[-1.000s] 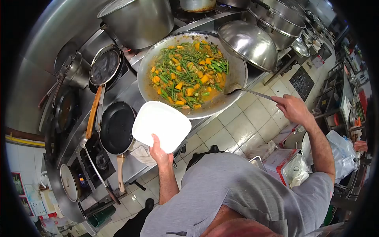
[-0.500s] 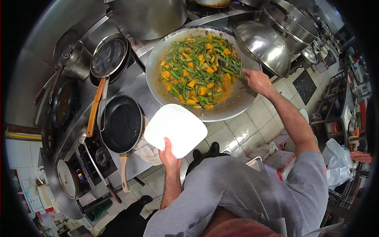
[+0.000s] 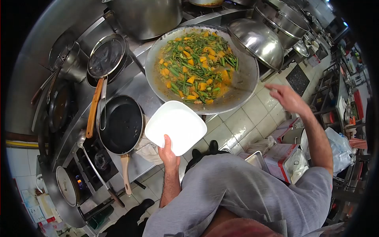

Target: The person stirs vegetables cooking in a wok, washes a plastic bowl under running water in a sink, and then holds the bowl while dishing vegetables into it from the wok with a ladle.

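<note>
My left hand (image 3: 169, 155) holds a white square bowl (image 3: 175, 128) by its near edge, thumb on the inside. Nothing lies in the bowl. Just beyond it sits a wide metal pan (image 3: 246, 89) with cooked green beans and orange vegetable chunks (image 3: 191, 67). Past the pan's right rim, my right hand (image 3: 290, 98) is closed round the handle end of a metal serving spoon (image 3: 239, 80). Motion blurs the spoon, and its head is over the right side of the food, hard to make out.
A black frying pan (image 3: 120, 124) lies left of the bowl, beside a strainer (image 3: 106, 59) with a wooden handle. A domed metal lid (image 3: 258, 43) leans at the pan's right. A large pot (image 3: 146, 17) stands behind. A burner flame (image 3: 80, 184) shows at lower left.
My right hand has drawn back to the right and down, out past the pan's rim, bringing the spoon along. My left hand keeps the bowl in nearly the same place.
</note>
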`<state>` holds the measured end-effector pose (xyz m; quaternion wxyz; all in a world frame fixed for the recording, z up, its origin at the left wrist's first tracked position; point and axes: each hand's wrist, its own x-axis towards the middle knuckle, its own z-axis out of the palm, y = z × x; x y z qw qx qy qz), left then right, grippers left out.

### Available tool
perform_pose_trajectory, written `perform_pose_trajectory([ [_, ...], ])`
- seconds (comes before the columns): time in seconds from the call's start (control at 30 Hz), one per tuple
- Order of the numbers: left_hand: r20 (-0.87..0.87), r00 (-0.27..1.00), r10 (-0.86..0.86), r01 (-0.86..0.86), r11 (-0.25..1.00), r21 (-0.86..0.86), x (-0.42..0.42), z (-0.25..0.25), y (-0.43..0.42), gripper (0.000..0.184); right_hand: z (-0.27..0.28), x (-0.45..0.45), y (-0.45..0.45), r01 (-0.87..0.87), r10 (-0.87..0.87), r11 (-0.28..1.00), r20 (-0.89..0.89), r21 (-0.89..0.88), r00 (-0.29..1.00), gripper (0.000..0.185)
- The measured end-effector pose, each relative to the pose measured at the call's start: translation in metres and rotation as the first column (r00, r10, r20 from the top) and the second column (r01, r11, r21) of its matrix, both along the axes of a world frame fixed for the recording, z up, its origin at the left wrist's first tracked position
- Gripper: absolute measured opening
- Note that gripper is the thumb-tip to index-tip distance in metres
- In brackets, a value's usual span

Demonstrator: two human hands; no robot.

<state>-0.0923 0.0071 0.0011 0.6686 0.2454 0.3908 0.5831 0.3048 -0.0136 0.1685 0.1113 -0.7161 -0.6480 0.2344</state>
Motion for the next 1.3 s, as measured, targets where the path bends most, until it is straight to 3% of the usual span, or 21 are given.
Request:
perform_pose_trajectory([
  [0.1, -0.039, 0.999, 0.006, -0.004, 0.999, 0.039, -0.01, -0.007, 0.003, 0.045, 0.0, -0.028, -0.04, 0.111, -0.141, 0.972, -0.134, -0.209, 0.981, 0.034],
  [0.23, 0.003, 0.999, 0.047, -0.047, 0.999, 0.017, -0.019, -0.007, 0.004, 0.041, -0.015, -0.057, -0.06, 0.132, -0.171, 0.959, -0.14, -0.25, 0.975, 0.033],
  [0.4, -0.011, 0.998, 0.059, -0.059, 0.998, -0.018, -0.026, -0.006, 0.001, 0.042, -0.076, -0.089, -0.008, 0.2, -0.199, 0.977, 0.027, -0.075, 0.98, 0.032],
  [0.63, 0.002, 0.99, 0.141, -0.141, 0.99, 0.004, -0.02, -0.004, 0.005, 0.043, -0.095, -0.098, 0.064, 0.255, -0.245, 0.966, 0.152, -0.048, 0.958, 0.032],
  [0.7, -0.028, 0.986, 0.162, -0.161, 0.987, 0.019, -0.014, 0.002, 0.007, 0.043, -0.11, -0.086, 0.075, 0.194, -0.197, 0.98, 0.135, 0.037, 0.971, 0.031],
  [0.93, -0.046, 0.979, 0.199, -0.194, 0.976, 0.096, 0.019, 0.023, 0.009, 0.044, -0.118, -0.054, 0.087, 0.031, -0.033, 0.999, 0.166, 0.013, 0.986, 0.034],
  [1.0, -0.067, 0.973, 0.221, -0.213, 0.97, 0.116, 0.027, 0.029, 0.003, 0.045, -0.096, -0.034, 0.069, -0.167, 0.163, 0.986, 0.333, -0.018, 0.929, 0.039],
  [1.07, -0.069, 0.964, 0.257, -0.248, 0.961, 0.121, 0.034, 0.03, -0.003, 0.045, -0.081, -0.005, 0.058, -0.242, 0.228, 0.97, 0.444, -0.024, 0.867, 0.044],
  [1.3, -0.068, 0.904, 0.422, -0.408, 0.899, 0.158, 0.069, 0.029, -0.004, 0.047, -0.026, 0.061, 0.066, -0.284, 0.108, 0.931, 0.57, 0.23, 0.814, 0.042],
])
